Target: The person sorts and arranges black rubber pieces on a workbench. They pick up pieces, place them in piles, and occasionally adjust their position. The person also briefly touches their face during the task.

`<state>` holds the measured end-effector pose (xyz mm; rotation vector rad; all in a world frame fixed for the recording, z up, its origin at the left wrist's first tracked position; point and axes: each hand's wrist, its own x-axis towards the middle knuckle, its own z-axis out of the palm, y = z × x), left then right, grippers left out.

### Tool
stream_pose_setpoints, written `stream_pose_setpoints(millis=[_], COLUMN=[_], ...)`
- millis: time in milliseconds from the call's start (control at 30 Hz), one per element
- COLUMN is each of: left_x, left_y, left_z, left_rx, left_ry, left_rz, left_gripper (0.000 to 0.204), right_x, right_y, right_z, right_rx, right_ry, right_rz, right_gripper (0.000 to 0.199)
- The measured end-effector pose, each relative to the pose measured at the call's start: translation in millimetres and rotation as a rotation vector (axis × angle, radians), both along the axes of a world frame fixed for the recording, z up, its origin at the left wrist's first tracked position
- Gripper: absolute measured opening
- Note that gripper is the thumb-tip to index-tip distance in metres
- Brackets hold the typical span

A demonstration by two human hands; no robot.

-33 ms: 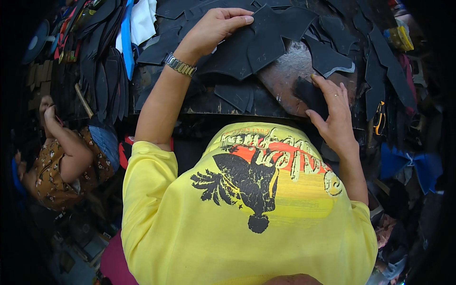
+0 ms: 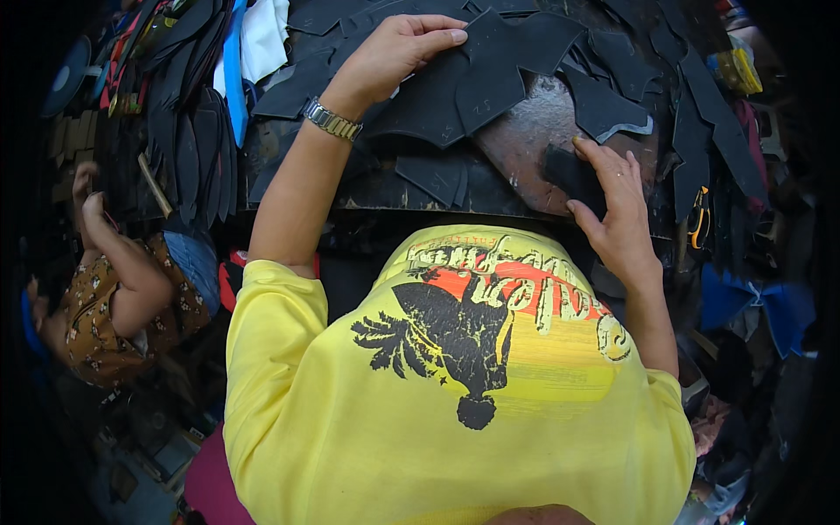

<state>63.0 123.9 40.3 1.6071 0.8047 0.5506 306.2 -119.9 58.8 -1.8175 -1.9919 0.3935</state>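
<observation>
At the top middle, my left hand [image 2: 398,57], with a metal watch at the wrist, pinches the edge of a cut black sheet piece [image 2: 499,74] between thumb and finger. This piece has pointed corners and lies over other black cut pieces [image 2: 411,109]. My right hand [image 2: 619,197] is curved round a dark block [image 2: 570,179], thumb on the near side and fingers on the far side. The block rests on a worn reddish-brown board [image 2: 525,144]. Right of the board's far part lies another black piece [image 2: 608,105] with a pale edge.
Stacked black pieces [image 2: 197,157] and a blue strip [image 2: 236,79] lie at the left, beside white cloth [image 2: 262,39]. An orange-handled cutter or pliers-like tool [image 2: 699,217] is at the right edge. Far left, a co-worker in a brown floral top [image 2: 114,306] has raised arms.
The co-worker's hands at the far left have shifted slightly. My right thumb has moved very slightly; my left hand and the black pieces look the same.
</observation>
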Motion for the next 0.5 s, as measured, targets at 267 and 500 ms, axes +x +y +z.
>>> stream_pose_setpoints(millis=[267,500], left_x=[-3.4,-12.5], left_y=[-0.5,1.4], left_z=[-3.1,-1.0], left_rx=[-0.044,0.06], left_ry=[-0.039,0.024], left_rz=[0.036,0.027], left_gripper=[0.035,0.035], right_x=[11.9,27.1], right_y=[8.5,-0.4], right_z=[-2.2,0.5], right_rx=[0.079,0.135], right_ry=[0.213,0.314], right_rz=[-0.043,-0.272], right_gripper=[0.066,0.062])
